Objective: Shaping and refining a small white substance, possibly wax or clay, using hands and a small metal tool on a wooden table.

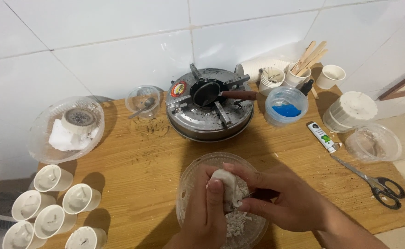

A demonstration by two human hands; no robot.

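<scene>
White tiled wall [119, 41] behind, wooden table [133, 161] below me. Round metal stove [209, 115] sits at the back centre, a small dark pan [207, 93] with a brown handle resting on its supports. Far left: a big clear plastic bowl [38, 138] holding white wax blocks and a roll of tape. Near left edge: five white cups [54, 207] filled with set wax, lying tilted in a cluster. Right of the stove: a clear tub [286, 105] with blue material inside, then paper cups with wooden sticks [309, 57] standing in one. Far right: a stack of white lids [352, 110], an empty-looking clear bowl [373, 143], scissors [373, 182], a small white tube [322, 137].

Directly under me, a clear bowl [188, 180] with white wax crumbs. My left hand [207, 212] is closed around a white wax lump [228, 186], held just above that bowl. My right hand [288, 198] pinches a small metal blade [248, 196], its tip against the lump.
</scene>
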